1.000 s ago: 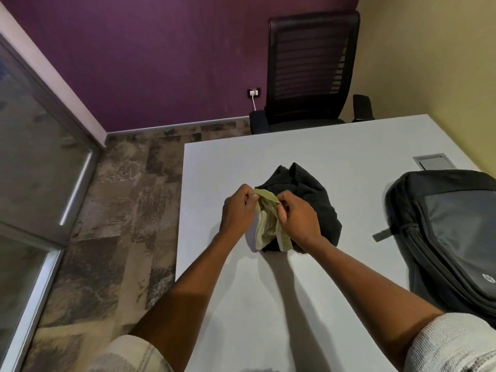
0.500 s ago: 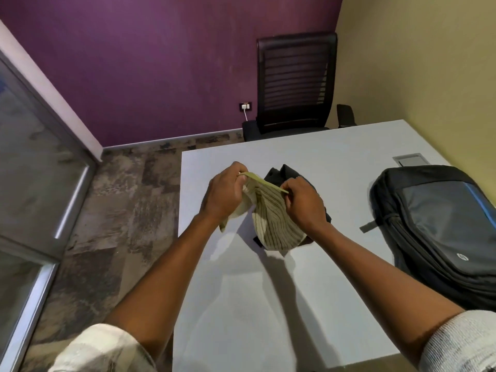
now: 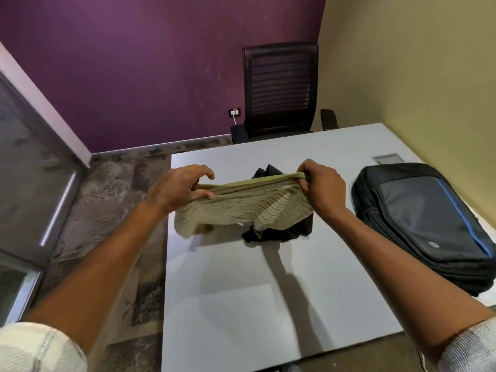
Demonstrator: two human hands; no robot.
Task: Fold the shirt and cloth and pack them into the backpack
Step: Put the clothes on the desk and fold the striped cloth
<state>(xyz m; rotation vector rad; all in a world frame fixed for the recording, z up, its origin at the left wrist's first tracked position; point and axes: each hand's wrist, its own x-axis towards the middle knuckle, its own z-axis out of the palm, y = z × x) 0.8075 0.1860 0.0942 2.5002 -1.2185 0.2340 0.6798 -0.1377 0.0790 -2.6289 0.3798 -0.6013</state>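
A beige striped cloth [image 3: 241, 208] hangs stretched between my hands above the white table [image 3: 268, 304]. My left hand [image 3: 179, 191] pinches its top edge at the left end, and my right hand [image 3: 324, 189] pinches the right end. Behind and below the cloth a crumpled black shirt [image 3: 281, 229] lies on the table, mostly hidden. A black and grey backpack [image 3: 426, 224] with a blue stripe lies flat at the table's right side, closed as far as I can see.
A black office chair [image 3: 279, 89] stands at the table's far edge. A cable hatch [image 3: 386, 158] is set into the table beyond the backpack. The yellow wall runs along the right, and patterned carpet and a glass partition lie to the left.
My hands have drawn apart, spreading the bunched beige cloth into a wide band. The cloth rose off the black shirt. The camera view tilted up.
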